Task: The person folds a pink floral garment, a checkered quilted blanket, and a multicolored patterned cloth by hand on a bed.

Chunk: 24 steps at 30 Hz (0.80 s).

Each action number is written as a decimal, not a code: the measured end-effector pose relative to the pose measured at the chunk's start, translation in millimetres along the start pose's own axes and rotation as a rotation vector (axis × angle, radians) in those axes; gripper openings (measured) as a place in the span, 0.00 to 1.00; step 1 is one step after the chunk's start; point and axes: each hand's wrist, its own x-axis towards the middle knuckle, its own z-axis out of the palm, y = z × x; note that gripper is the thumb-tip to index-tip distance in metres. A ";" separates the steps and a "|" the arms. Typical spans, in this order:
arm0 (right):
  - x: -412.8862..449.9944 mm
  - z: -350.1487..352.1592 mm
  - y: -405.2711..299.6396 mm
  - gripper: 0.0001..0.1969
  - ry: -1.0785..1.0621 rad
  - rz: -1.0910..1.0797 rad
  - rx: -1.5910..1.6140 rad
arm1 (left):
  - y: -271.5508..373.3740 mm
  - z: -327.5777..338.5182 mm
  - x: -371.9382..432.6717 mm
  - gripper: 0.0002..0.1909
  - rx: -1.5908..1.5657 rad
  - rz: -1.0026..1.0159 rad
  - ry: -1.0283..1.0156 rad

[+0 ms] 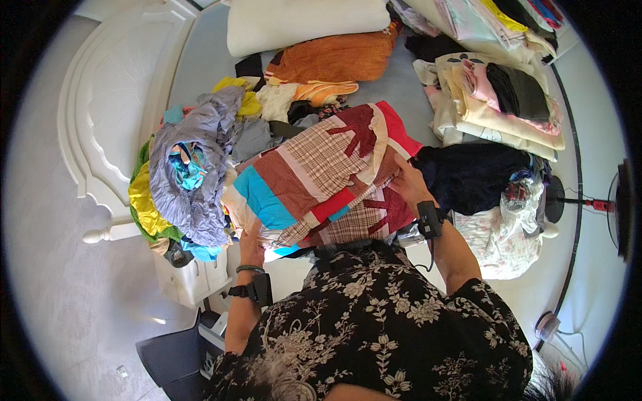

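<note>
A folded patchwork cloth (321,170), with brown plaid, red, blue and maroon patches, lies in front of me between my hands. My left hand (252,245) grips its lower left edge, the fingers partly hidden by the fabric. At the right end, my right hand (405,183) holds the cloth, with its fingertips tucked among the layers. Left of the cloth rises a pile topped by a crumpled grey-purple cloth (195,210), with a turquoise patterned fabric (188,168) in its middle. A dark navy cloth (471,175) lies just beyond my right hand.
Folded cream and pink textiles (506,130) are stacked at the right of the bed (200,60). An orange-brown cloth (336,55) and a rolled white quilt (306,22) lie at the back. A white carved headboard (120,100) stands left. A pedestal fan (624,210) is at far right.
</note>
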 end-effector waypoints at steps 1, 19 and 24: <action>11.5 1.7 2.7 0.20 -0.003 0.011 -0.005 | 0.1 13.1 -6.0 0.17 -0.029 -0.015 -0.009; 31.6 125.4 -62.8 0.10 -0.134 0.056 -0.183 | 219.8 110.4 97.5 0.11 -0.080 0.018 -0.127; 50.2 175.6 -81.3 0.08 -0.239 -0.037 -0.073 | 204.5 97.4 146.8 0.08 -0.212 0.044 -0.193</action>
